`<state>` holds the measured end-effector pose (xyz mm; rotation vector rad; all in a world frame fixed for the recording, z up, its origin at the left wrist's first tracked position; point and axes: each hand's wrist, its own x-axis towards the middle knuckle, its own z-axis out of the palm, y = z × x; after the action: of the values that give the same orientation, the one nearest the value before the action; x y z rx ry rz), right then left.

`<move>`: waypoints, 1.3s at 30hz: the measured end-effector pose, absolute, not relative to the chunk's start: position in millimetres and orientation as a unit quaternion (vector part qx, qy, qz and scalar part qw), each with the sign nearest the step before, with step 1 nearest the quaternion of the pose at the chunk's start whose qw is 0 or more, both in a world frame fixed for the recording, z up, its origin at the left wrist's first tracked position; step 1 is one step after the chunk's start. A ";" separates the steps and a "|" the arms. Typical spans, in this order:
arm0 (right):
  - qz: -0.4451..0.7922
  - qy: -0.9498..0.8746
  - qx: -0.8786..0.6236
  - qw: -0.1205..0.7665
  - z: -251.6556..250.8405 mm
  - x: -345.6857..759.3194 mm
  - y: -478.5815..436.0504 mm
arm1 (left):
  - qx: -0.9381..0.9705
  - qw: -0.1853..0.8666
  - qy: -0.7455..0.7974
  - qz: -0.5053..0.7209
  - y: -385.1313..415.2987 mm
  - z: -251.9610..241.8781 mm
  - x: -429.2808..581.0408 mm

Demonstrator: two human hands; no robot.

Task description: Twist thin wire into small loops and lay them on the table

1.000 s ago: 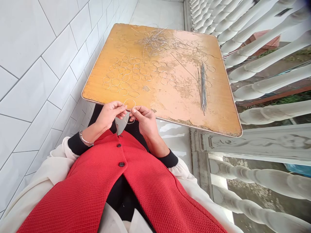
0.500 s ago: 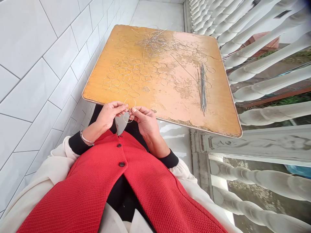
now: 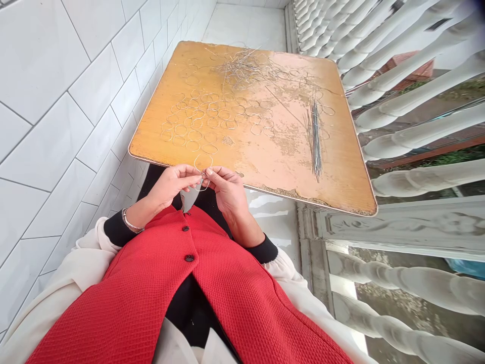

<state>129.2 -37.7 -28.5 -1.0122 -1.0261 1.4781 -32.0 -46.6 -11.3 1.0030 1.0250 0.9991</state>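
Note:
Between my two hands, at the near edge of the worn wooden table [image 3: 273,167], is a thin wire [image 3: 203,155] bent into loops, one above the fingertips and one below. My left hand [image 3: 172,184] pinches it from the left. My right hand [image 3: 225,189] pinches it from the right, its thumb and finger close against the left fingertips. The exact crossing of the wire is hidden by the fingers. Beyond my hands, several thin wire rings [image 3: 209,148] lie spread over the table's left half.
A tangled wire heap [image 3: 242,65] lies at the table's far side, and a bundle of straight wires [image 3: 316,141] on its right. White tiles [image 3: 38,141] line the left wall. A white balustrade [image 3: 417,179] runs along the right.
My left hand has shifted slightly, with its fingertips lower and nearer the right ones. The wire loops have turned a little between the hands.

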 end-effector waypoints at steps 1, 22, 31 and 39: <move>0.617 -0.424 -0.420 0.513 -29.1 129.2 -37.3 | 0.441 0.641 0.451 0.439 -47.2 -10.6 -31.8; 0.620 -0.409 -0.429 0.514 -31.8 129.5 -35.5 | 0.491 0.575 0.508 0.413 -50.1 -9.6 -27.4; 0.615 -0.431 -0.433 0.498 -31.5 130.5 -34.7 | 0.575 0.476 0.511 0.427 -53.2 -19.6 -28.6; 0.585 -0.492 -0.442 0.468 -27.7 130.0 -34.7 | 0.678 0.331 0.495 0.430 -55.8 -27.0 -31.1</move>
<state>130.0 -34.7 -27.7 -1.0849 -1.2076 1.4349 -31.1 -55.8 -27.0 1.7732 1.2949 1.1241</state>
